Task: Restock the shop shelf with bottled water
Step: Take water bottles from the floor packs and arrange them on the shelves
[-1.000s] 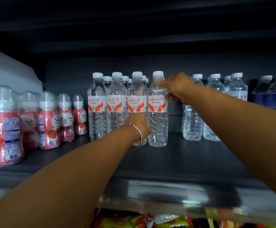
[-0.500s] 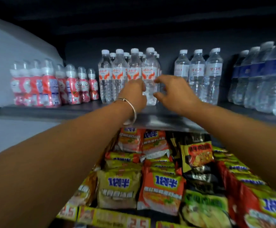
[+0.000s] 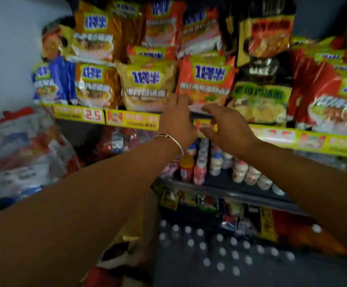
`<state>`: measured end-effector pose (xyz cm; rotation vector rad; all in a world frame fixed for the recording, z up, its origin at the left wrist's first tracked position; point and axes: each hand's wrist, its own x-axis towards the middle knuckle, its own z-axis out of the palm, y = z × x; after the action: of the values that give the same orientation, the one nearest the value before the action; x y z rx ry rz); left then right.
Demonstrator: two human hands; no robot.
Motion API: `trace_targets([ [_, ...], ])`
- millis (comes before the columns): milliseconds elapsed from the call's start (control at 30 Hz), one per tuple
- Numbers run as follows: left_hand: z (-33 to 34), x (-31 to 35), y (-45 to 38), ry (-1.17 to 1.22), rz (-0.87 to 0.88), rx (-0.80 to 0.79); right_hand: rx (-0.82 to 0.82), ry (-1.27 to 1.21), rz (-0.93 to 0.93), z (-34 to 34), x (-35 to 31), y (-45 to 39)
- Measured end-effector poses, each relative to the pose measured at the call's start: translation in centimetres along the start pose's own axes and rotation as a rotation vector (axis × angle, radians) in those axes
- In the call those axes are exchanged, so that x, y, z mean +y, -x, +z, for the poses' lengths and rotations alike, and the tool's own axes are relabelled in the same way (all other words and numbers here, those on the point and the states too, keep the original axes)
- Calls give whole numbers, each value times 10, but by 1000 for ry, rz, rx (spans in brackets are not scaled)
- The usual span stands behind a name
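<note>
A pack of water bottles [image 3: 218,249] stands low down at the bottom centre; only their white caps show clearly. My left hand [image 3: 177,123], with a silver bangle on the wrist, is in front of the yellow price strip [image 3: 127,119] of the noodle shelf, fingers apart and holding nothing. My right hand [image 3: 226,127] hovers just to its right, fingers spread and curled, also empty. Both hands are well above the bottle pack. The water shelf is out of view above.
Instant noodle packets [image 3: 205,81] fill the shelf behind my hands. Small drink bottles [image 3: 216,166] stand on the dark shelf below it. Plastic-wrapped goods [image 3: 21,154] are piled at the left against a pale wall. Snack packs line a lower shelf.
My view has swung down from the water shelf to the noodle shelf and the floor. Both hands have left the bottles on the shelf and dropped lower, empty.
</note>
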<state>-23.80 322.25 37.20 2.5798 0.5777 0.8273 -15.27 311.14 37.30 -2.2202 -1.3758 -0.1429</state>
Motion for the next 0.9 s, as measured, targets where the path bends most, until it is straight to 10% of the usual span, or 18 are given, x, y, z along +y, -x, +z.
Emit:
trace_targets([
  [633, 360, -258, 321, 78, -514, -340, -551, -306, 353, 498, 138, 196],
  [900, 431, -337, 379, 2, -472, -315, -688, -459, 291, 630, 152, 223],
])
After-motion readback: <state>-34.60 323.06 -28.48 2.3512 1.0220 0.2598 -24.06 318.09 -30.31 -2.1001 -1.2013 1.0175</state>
